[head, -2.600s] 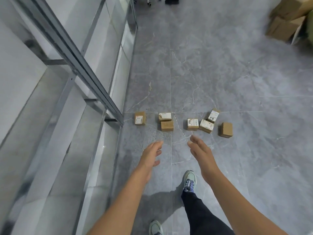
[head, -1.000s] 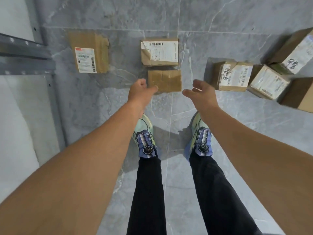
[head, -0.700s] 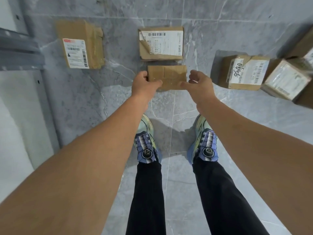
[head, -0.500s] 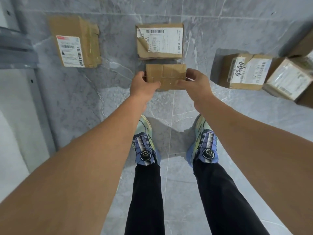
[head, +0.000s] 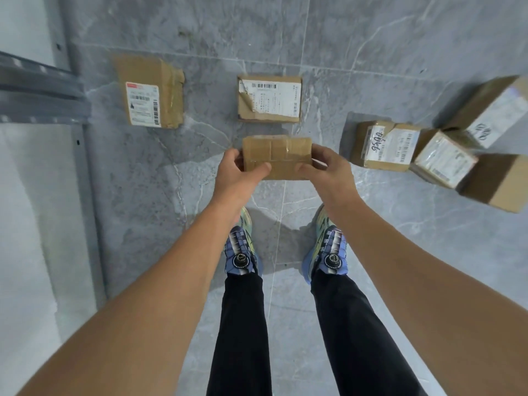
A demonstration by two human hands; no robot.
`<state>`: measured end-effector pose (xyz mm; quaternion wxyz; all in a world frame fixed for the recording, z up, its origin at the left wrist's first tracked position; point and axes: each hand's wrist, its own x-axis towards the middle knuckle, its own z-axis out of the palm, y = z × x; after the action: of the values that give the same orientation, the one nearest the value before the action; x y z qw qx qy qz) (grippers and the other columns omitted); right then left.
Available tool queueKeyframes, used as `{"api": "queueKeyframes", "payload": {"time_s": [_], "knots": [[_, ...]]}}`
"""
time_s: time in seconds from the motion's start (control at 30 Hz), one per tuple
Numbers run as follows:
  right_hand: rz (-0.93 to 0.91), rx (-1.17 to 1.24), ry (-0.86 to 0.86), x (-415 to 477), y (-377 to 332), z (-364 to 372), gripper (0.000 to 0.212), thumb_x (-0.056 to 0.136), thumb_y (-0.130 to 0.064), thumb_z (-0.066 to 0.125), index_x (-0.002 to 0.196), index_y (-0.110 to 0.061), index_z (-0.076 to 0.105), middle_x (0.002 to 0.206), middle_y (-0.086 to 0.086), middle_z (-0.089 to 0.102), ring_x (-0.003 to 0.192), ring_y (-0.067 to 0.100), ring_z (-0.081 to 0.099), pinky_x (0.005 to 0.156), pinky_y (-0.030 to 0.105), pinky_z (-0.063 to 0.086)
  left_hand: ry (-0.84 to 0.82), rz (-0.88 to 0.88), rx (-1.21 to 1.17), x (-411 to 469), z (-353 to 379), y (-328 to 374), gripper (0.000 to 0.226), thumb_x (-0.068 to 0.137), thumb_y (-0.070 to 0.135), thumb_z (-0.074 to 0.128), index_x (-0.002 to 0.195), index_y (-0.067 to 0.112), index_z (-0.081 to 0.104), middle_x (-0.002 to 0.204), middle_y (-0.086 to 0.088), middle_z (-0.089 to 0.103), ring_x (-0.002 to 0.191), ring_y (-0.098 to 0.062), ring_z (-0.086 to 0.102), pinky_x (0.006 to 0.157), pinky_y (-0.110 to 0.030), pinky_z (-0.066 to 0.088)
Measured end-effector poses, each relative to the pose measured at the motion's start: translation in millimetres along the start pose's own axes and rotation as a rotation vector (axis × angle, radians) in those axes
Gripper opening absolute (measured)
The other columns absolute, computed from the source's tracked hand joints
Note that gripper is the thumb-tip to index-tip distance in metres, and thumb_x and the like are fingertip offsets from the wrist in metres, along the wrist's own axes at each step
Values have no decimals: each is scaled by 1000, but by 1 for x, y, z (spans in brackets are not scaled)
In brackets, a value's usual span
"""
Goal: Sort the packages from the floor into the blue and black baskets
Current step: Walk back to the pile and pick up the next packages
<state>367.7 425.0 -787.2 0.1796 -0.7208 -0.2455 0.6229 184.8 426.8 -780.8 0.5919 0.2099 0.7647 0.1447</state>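
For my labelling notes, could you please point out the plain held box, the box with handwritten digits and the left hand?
plain box (head: 278, 155), head view, taped top face.
box with handwritten digits (head: 391, 145), head view, white label.
left hand (head: 237, 175), head view, back of hand.

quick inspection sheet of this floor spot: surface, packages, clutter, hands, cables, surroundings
surface: grey marbled floor tiles with pale grout lines
job's things: plain taped box held in both hands, cannot tell whether it has left the floor; torn-label box just beyond it; red-label box far left; hand-marked box, wrapped-label box, plain brown box and tilted box crowded at right; baskets not seen
clutter: nothing seen
grippers: left hand grips the taped box's left end, right hand its right end
cables: nothing seen
surroundings: grey metal frame at left; person's shoes below the box
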Motion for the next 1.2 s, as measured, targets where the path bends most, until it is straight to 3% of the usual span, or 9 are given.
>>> {"api": "queueKeyframes", "payload": {"time_s": [0.17,0.47,0.63,0.73,0.93,1.07,1.2], "knots": [[-72,15,2,-63,-56,-17,48,87,-5,76,133,-17,67,116,-5,77,108,10,72,89,23,56,39,54,-84,-73,-20,47,41,90,16,79,125,20,58,108,12,68,93,3,65,65,-2,48],[-255,-37,-12,-220,-210,-37,48,90,-9,78,134,-20,66,119,-5,76,113,10,71,97,30,57,21,239,-168,-240,-102,164,47,89,19,79,129,28,57,120,11,69,106,3,67,79,-14,54],[-401,-127,-40,-316,-304,-35,48,94,-2,70,138,-21,62,119,-11,71,101,-11,66,79,11,54,34,357,-220,-336,-160,221,47,89,16,79,130,24,57,122,10,67,103,10,64,78,-8,52],[-481,-154,-64,-365,-348,-27,49,94,-1,69,138,-22,62,121,-11,71,109,-7,66,81,9,53,73,405,-275,-387,-191,244,47,88,16,80,130,22,59,122,7,69,104,7,66,79,-10,53],[-623,-184,-212,-455,-411,-9,42,97,-3,66,131,-29,64,120,-10,73,108,-5,67,83,9,52,221,492,-384,-480,-241,262,48,89,18,79,131,27,57,121,12,67,100,17,62,81,-10,53],[-703,-236,-360,-501,-430,3,40,99,-4,65,130,-29,65,122,-8,72,108,-4,67,87,12,51,365,521,-466,-542,-257,253,49,89,21,81,132,25,57,124,10,66,114,2,62,80,-9,51],[-794,-327,-514,-547,-437,10,42,98,0,66,132,-24,64,118,-10,72,105,-7,68,86,13,53,524,528,-576,-608,-258,230,46,88,22,82,126,29,57,121,12,67,111,1,63,84,-13,52]]}}
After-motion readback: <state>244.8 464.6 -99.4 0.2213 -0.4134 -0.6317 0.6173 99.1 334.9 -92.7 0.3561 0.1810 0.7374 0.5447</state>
